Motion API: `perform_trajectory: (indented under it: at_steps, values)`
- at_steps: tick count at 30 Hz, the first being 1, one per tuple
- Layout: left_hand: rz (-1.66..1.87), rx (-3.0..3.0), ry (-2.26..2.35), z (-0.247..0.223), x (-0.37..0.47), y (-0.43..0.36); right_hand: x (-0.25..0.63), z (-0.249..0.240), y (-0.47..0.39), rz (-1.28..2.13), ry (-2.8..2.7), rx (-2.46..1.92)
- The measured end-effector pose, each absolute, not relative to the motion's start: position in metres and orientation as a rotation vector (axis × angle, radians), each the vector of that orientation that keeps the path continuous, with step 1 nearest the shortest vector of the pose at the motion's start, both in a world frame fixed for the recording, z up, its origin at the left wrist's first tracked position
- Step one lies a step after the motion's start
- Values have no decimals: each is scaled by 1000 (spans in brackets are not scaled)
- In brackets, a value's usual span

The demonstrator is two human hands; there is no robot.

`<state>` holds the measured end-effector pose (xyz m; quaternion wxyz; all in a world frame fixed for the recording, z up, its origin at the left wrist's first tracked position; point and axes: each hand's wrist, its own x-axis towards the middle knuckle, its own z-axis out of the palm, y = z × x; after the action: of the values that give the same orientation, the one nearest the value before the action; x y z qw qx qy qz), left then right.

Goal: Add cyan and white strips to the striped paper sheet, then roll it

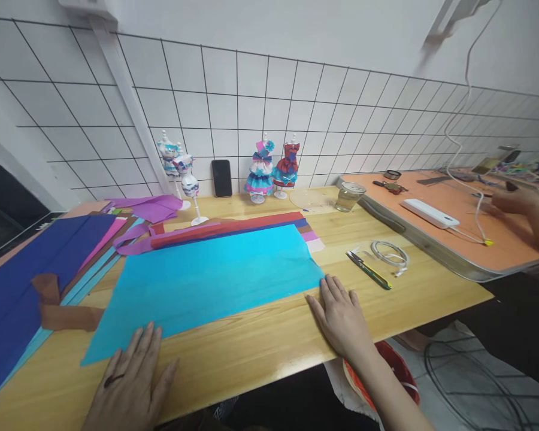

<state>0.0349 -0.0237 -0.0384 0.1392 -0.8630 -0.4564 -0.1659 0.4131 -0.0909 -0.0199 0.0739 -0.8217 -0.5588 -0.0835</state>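
A bright blue sheet (206, 287), thin like crepe paper or cloth, lies spread flat on the wooden table (260, 347). My left hand (132, 377) rests palm down at its near left edge, the fingers stretched out and their tips on the sheet. At the near right corner, my right hand (339, 311) lies flat with its fingertips touching the edge. Red strips (233, 226) and a purple strip (132, 239) lie along the far side of the sheet, partly under it. To the right of my right hand are thread snips (369, 270) and a coiled white cable (390, 254).
Dark blue sheets (49, 263) and a brown strip (72, 316) lie at the left. Miniature dress forms (259, 173), a phone (221, 178) and a lidded cup (349, 197) stand near the wall. Another person's hand (516, 200) is over the orange table (480, 239), beside a power strip (430, 214).
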Motion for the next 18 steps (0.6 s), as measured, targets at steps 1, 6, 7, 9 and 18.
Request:
perform_trajectory:
  at_steps: [1, 6, 7, 9, 18]
  values:
    - [-477, -2498, -1320, -39, 35, -24, 413, -21, -91, -263, -1676, -2466]
    - [-487, -2507, -1308, -37, 35, -24, 421, -23, -91, -376, -1694, -2418]
    - [-491, -2505, -1309, -37, 35, -24, 425, -23, -91, -395, -1711, -2393]
    - [-490, -2499, -1312, -36, 35, -24, 434, -22, -90, -412, -1772, -2327]
    - [-505, -2489, -1320, -37, 37, -26, 468, -12, -94, -247, -1964, -2051]
